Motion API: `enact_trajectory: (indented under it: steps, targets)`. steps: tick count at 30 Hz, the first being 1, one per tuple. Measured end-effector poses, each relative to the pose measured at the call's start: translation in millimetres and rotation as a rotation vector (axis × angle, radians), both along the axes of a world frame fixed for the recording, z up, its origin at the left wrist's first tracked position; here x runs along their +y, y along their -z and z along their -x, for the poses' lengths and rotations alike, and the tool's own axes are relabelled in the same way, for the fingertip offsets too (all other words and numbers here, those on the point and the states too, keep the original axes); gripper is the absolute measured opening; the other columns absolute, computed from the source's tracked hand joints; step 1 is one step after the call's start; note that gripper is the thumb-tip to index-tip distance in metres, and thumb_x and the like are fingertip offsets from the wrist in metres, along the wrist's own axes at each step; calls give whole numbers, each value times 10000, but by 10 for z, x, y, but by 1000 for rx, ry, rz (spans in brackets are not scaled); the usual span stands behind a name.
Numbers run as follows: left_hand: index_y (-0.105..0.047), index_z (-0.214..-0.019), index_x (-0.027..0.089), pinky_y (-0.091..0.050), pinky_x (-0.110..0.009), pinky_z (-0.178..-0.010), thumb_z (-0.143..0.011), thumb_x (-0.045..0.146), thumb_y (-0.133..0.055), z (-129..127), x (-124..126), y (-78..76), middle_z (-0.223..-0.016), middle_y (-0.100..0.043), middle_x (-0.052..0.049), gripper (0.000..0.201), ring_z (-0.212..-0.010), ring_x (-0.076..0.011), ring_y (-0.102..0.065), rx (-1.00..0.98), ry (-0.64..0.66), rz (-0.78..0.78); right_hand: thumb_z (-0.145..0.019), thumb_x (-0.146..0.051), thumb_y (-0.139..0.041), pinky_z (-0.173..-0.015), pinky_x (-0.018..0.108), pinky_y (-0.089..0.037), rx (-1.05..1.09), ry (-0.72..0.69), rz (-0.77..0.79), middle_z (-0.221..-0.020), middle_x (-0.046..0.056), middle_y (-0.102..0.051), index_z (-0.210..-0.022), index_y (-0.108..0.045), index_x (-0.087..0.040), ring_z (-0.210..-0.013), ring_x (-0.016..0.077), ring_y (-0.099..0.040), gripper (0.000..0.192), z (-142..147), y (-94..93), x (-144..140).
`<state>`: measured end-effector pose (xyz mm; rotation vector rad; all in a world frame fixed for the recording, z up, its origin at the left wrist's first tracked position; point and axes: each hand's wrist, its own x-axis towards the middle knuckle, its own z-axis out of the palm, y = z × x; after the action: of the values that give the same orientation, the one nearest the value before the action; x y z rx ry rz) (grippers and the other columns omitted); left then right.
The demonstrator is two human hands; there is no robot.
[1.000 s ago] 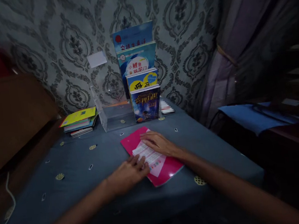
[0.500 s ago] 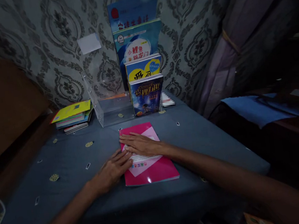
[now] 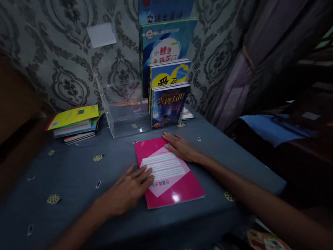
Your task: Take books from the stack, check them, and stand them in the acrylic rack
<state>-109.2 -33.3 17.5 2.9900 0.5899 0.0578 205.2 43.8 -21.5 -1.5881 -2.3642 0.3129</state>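
A pink book (image 3: 188, 188) with a paler pink panel and printed text lies flat on the grey-blue tablecloth near the table's front. My left hand (image 3: 131, 188) rests on its left edge, fingers stretched out over the cover. At the book's upper right edge lies my right hand (image 3: 182, 146), its fingers extended and touching the top right of the cover. Neither hand grips anything. Behind the book stands a clear acrylic rack (image 3: 109, 115), with upright books in its right part; a dark blue book (image 3: 169, 106) is frontmost.
A pile of books with a yellow one (image 3: 75, 116) on top lies at the back left. A white card (image 3: 101, 35) shows above the rack, before the patterned wall. To the right hangs a tied curtain (image 3: 239, 76). Blue cloth-like material (image 3: 269, 127) lies beyond the table's right edge.
My right hand has slid from the upper left of the cover to its upper right edge. My left hand stays at the left edge. The view has shifted slightly.
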Motion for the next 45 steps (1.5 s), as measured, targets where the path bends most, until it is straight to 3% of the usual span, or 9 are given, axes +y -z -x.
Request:
enact_trajectory:
  steps: [5,11,16,26,30,33,37,41,45]
  targets:
    - [-428,-1505,203,-261,-507,-1243,-1036,278,-400,109,162,-109,-1587,-426,-117,476,-1483,-222,-387,-53,-55,168,-1028,-479,-285,-1230,555,-257,-26,-4,-25,-1601,168,-379,-1540,-403,-130,-1513,282,-304,631,3,66,26]
    - [-377,-1544,172,-215,-419,-1259,-1066,415,-348,-32,711,106,-1619,-354,-129,537,-1522,-209,-302,-112,-213,202,-1031,-487,-279,-1224,565,-275,-36,-33,-60,-1596,152,-392,-1541,-409,-165,-1502,286,-329,617,-31,83,42]
    - [-367,-1545,141,-237,-455,-1241,-1060,422,-358,-141,1071,210,-1614,-344,-161,560,-1516,-240,-314,-144,-288,181,-1040,-457,-275,-1221,576,-268,-62,-39,-39,-1607,176,-361,-1550,-382,-143,-1512,280,-307,608,-10,37,10]
    - [-394,-1533,175,-263,-445,-1233,-1068,412,-311,-150,1077,355,-1606,-385,-127,529,-1514,-211,-320,-192,-383,63,-1041,-402,-316,-1242,530,-251,-45,-127,2,-1603,171,-385,-1541,-395,-122,-1514,280,-310,579,-6,-25,255]
    - [-436,-1507,173,-284,-481,-1228,-1067,398,-302,-207,1073,256,-1584,-427,-125,513,-1489,-225,-374,-138,-377,-11,-1043,-351,-318,-1241,520,-253,37,-185,-10,-1592,177,-407,-1512,-438,-98,-1506,276,-330,546,-130,-8,324]
    - [-501,-1455,151,-299,-524,-1221,-1054,349,-327,-291,1057,146,-1547,-481,-139,480,-1455,-256,-430,-96,-372,-68,-1036,-352,-371,-1200,531,-334,196,-252,-57,-1554,172,-469,-1452,-520,-122,-1461,282,-407,498,-300,3,319]
    - [-515,-1439,156,-336,-534,-1211,-1010,251,-383,-529,1070,47,-1516,-523,-133,459,-1423,-275,-474,-65,-337,-88,-1010,-280,-437,-1042,511,-499,399,-239,-134,-1283,132,-687,-1353,-617,-176,-1223,271,-605,401,-461,1,305]
    - [-498,-1449,130,-399,-517,-1179,-985,188,-395,-884,1126,35,-1507,-529,-151,479,-1409,-275,-492,-80,-240,-67,-990,-191,-415,-992,482,-517,478,-220,-176,-1226,103,-706,-1354,-616,-210,-1147,249,-624,416,-478,3,315]
    - [-456,-1483,178,-385,-541,-1181,-968,138,-418,-1172,1128,54,-1495,-546,-131,518,-1400,-261,-503,-131,-122,-35,-980,-172,-409,-995,460,-503,476,-232,-199,-1211,100,-704,-1355,-607,-187,-1125,241,-619,424,-461,24,332]
